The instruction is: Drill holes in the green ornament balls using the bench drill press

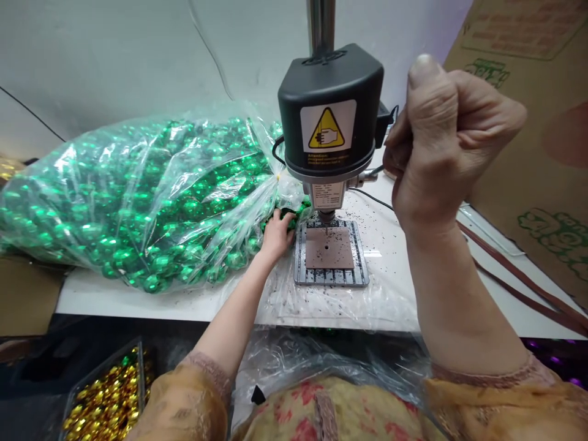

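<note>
Left hand (277, 234) fingers curled on green beads (298, 209); right hand (443, 138) fingers clenched round drill lever (373, 174).

The left hand (277, 236) reaches forward to the mouth of a clear plastic bag (138, 196) stuffed with shiny green beads (292, 217), its fingers among the beads just beside the drill press (329, 116). Whether they grip any is hidden. The right hand (441, 141) is raised and clenched in a fist around the press's thin feed lever (374, 171). The grey base plate (329, 251) rests on the white table (138, 297), speckled with dark debris. A tray of gold beads (108, 398) sits lower left.
</note>
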Tool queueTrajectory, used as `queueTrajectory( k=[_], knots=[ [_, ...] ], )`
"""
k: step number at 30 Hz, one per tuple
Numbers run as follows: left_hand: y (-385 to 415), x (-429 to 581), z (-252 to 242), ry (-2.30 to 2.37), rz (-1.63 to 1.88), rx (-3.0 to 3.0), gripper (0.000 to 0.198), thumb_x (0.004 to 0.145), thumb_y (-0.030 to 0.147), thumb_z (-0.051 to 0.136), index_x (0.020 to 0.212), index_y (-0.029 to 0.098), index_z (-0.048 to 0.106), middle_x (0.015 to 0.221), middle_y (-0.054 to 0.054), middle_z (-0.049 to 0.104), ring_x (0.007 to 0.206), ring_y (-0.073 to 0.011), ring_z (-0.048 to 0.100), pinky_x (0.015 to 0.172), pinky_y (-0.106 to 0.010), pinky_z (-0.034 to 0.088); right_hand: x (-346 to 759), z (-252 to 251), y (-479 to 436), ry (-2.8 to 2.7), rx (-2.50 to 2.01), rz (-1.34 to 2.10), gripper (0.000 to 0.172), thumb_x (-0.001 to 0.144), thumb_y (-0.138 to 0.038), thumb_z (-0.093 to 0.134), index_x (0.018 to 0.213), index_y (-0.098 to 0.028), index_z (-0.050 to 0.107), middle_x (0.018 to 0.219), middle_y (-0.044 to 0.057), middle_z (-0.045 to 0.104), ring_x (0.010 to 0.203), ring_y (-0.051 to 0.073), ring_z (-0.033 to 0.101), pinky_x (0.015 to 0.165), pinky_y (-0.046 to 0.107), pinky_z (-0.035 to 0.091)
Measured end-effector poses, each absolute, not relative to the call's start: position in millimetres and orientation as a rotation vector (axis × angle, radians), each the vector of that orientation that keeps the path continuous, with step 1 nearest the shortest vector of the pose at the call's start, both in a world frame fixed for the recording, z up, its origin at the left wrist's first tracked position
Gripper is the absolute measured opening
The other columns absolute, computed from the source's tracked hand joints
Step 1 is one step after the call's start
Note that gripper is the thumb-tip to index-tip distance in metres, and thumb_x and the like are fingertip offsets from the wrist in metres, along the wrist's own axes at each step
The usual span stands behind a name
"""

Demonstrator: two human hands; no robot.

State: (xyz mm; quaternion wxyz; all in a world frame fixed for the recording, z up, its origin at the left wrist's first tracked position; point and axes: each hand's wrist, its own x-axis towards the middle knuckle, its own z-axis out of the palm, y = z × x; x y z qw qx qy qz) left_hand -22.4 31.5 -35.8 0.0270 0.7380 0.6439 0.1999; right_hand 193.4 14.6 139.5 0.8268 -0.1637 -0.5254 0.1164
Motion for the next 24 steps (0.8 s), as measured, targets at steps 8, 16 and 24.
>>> queueTrajectory(
  k=[8, 16, 24],
  knots=[
    [-12.7, -10.4, -22.7, 1.122, 1.41, 1.311, 0.039, 0.095, 0.047, 0.052, 0.126, 0.026, 0.06, 0.106, -0.006, 0.067, 0.086, -0.0175, 0.064, 0.071, -0.028, 0.053, 191.9, 138.1, 18.1, -1.112, -0.352, 0.19, 0.049, 0.08, -0.051, 0.068, 0.048, -0.017, 0.051, 0.04, -0.007, 0.038, 0.034, 0.003, 0.029, 0.04, 0.027, 0.021],
    [-25.3, 12.9, -41.4, 1.092, 1.375, 1.126, 0.049, 0.077, 0.046, 0.08, 0.115, 0.023, 0.061, 0.1, -0.004, 0.068, 0.087, -0.0155, 0.066, 0.077, -0.027, 0.054, 193.7, 136.9, 19.1, -1.157, -0.383, 0.171, 0.054, 0.079, -0.062, 0.061, 0.048, -0.02, 0.046, 0.04, -0.007, 0.035, 0.036, 0.004, 0.028, 0.043, 0.028, 0.024],
    [-12.1, 18.3, -62.9, 1.206, 1.285, 1.461, 0.055, 0.076, 0.045, 0.082, 0.121, 0.02, 0.061, 0.109, -0.007, 0.07, 0.094, -0.0192, 0.067, 0.084, -0.033, 0.054, 191.9, 137.5, 16.1, -1.147, -0.37, 0.187, 0.049, 0.082, -0.052, 0.063, 0.049, -0.02, 0.046, 0.041, -0.007, 0.036, 0.037, 0.004, 0.026, 0.046, 0.027, 0.028]
  ],
)
